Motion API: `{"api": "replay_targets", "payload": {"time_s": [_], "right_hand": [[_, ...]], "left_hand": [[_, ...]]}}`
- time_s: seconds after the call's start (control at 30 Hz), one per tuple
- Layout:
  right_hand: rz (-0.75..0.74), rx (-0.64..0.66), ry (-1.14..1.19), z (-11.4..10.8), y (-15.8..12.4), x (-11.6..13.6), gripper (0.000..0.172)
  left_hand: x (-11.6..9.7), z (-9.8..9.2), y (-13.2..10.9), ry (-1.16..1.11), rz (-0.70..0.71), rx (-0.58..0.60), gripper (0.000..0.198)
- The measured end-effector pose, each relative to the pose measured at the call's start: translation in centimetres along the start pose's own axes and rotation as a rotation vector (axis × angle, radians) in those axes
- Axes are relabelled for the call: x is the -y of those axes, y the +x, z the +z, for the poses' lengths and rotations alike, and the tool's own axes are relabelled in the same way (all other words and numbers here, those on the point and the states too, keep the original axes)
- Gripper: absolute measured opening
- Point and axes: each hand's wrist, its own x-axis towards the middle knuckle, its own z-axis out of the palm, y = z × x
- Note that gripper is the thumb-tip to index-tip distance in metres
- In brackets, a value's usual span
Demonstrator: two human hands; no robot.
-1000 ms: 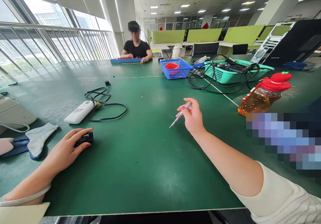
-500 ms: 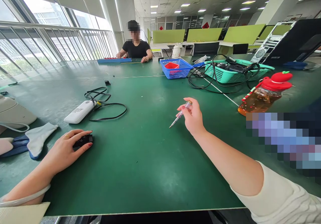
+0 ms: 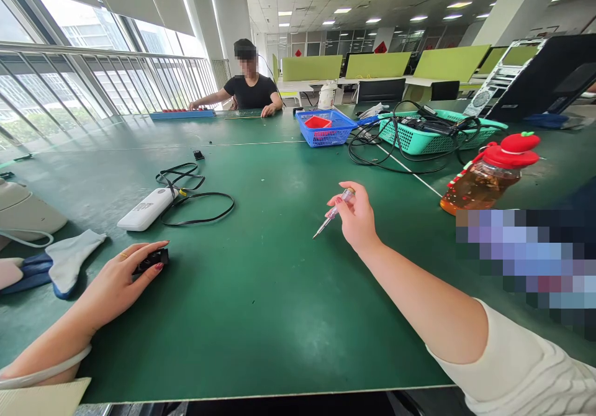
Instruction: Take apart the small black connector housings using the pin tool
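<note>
My right hand (image 3: 357, 216) is closed around the clear handle of a small screwdriver (image 3: 331, 215), whose thin metal tip slants down to the left, close above or at the green tabletop; I cannot tell whether it touches. On the left, my left hand (image 3: 121, 279) curls over a small black block-like object (image 3: 153, 259) at table level, thumb on the near side and fingers on the far side. Most of that object is hidden under the palm, so its kind does not show.
A white power bank (image 3: 148, 208) and a looped black cable (image 3: 200, 222) lie beyond my left hand. Gloves (image 3: 77, 261) are at far left. A blue basket (image 3: 326, 131), a green basket (image 3: 419, 144) with cables and a red-lidded bottle (image 3: 484, 180) stand right. A person (image 3: 252, 93) sits opposite.
Across the table, the person's hand and the blue strip-shaped tray have moved left. My left hand and the black object appear very slightly farther left. My right hand holds the screwdriver much as before.
</note>
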Motion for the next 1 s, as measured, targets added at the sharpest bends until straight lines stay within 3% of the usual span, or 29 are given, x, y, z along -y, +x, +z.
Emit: {"api": "replay_targets", "payload": {"time_s": [0.4, 1.0], "right_hand": [[0.012, 0.003, -0.003, 0.0, 0.0, 0.4, 0.033], [0.003, 0.013, 0.000, 0.0, 0.0, 0.3, 0.035]], "left_hand": [[-0.8, -0.6, -0.4, 0.038, -0.023, -0.018, 0.066], [0.3, 0.0, 0.0, 0.045, -0.067, 0.017, 0.065]]}}
